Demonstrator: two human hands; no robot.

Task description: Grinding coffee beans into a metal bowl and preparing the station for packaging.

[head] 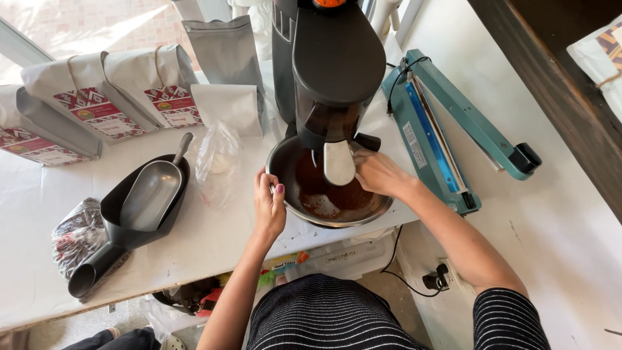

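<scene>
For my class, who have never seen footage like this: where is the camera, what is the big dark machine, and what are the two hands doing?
The camera sits on the person's head and looks down at their own arms. The tall dark machine looks like a grinder; brown grounds lie in the metal bowl under its spout. The left hand grips the bowl's rim; the right hand reaches in beside the spout. On the white table lie a metal scoop in a black scoop, grey paper bags and a teal heat sealer.

One camera, on my head

It looks almost straight down from my head, close over the bench [214, 240]. My lap fills the bottom edge, the grinder [334, 65] rises toward the lens, and floor shows at right.
</scene>
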